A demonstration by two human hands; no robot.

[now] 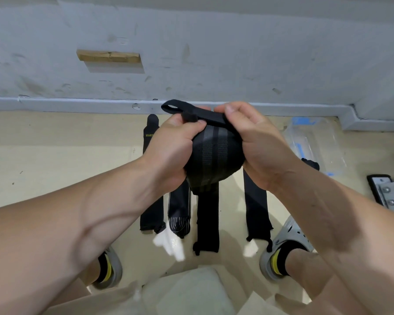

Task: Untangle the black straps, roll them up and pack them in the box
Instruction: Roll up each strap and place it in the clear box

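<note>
1. The rolled strap (214, 160), black with grey stripes, is held in the air between both hands, above the floor (55, 160) and in front of the wall (214, 53).
2. The left hand (171, 146) is closed around the roll's left side; its fingers (191, 123) are curled tight over the top, and the strap's loose tab is pinched there.
3. The right hand (257, 142) is clamped on the roll's right side; its thumb (228, 110) is pressed onto the flat strap end (205, 115), which is stretched across the top and ends in a small loop (171, 106).
4. Four flat straps (208, 223) are laid side by side on the floor beneath the hands, running away from the feet toward the skirting board (77, 103).
5. The clear plastic box (316, 144) is seen on the floor to the right, near the skirting board and apart from the straps.
6. Open floor is left on the left side; the right side is bounded by the box and a metal plate (391, 194).
</note>
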